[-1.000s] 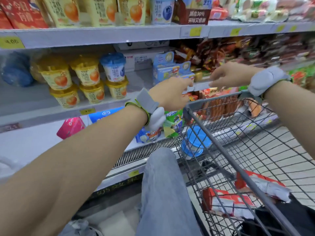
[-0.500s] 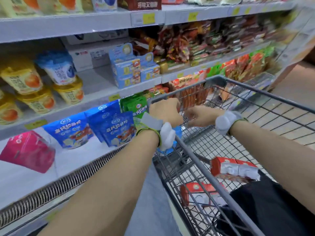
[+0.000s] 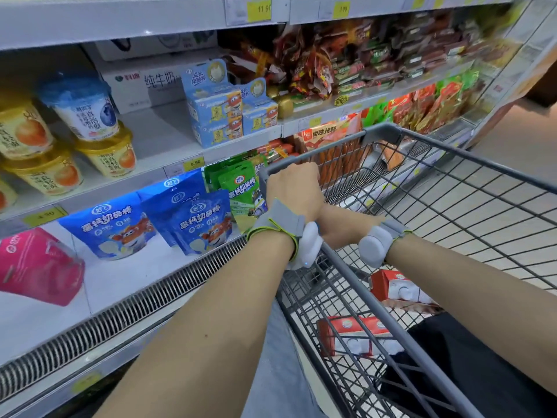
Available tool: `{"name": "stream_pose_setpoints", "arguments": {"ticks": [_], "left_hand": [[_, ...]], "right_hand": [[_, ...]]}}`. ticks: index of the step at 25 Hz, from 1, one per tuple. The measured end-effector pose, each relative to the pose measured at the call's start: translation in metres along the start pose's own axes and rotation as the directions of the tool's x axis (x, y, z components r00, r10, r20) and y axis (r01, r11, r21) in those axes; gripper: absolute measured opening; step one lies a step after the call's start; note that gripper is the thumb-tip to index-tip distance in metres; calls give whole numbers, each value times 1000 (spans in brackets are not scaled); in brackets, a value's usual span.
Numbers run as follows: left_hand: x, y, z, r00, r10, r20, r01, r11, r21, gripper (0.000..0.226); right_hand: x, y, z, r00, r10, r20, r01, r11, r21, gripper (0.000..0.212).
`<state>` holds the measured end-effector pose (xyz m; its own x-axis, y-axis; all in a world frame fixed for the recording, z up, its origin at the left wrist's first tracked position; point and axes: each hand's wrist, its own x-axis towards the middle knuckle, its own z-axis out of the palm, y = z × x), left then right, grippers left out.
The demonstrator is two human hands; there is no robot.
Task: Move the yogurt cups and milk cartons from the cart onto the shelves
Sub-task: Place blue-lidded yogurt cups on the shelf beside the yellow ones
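My left hand grips the near left corner of the grey wire cart. Just behind that wrist, my right hand reaches inside the cart; its fingers are hidden, so I cannot tell what they hold. Two red milk cartons lie on the cart floor. On the middle shelf at the left, a blue yogurt cup stands on a yellow cup, beside more stacked yellow cups.
A black bag fills the cart's near right corner. Blue boxes stand on the middle shelf, with bare shelf between them and the cups. Blue pouches, green pouches and a pink pack lie below.
Both hands came down from shelf height to the cart. The left hand took hold of the cart's rim and the right hand went inside the cart. The blue cup in the cart is now hidden.
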<state>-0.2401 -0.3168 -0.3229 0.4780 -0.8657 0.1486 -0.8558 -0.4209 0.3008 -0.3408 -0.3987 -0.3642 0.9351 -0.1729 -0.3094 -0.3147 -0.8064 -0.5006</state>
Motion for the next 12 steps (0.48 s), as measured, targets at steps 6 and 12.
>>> {"name": "stream_pose_setpoints", "arguments": {"ticks": [6, 12], "left_hand": [[-1, 5, 1, 1000, -17, -16, 18, 996, 86, 31], [-3, 1, -6, 999, 12, 43, -14, 999, 36, 33]], "right_hand": [[5, 6, 1, 979, 181, -88, -187, 981, -52, 43], [-16, 31, -13, 909, 301, -288, -212, 930, 301, 75]]}}
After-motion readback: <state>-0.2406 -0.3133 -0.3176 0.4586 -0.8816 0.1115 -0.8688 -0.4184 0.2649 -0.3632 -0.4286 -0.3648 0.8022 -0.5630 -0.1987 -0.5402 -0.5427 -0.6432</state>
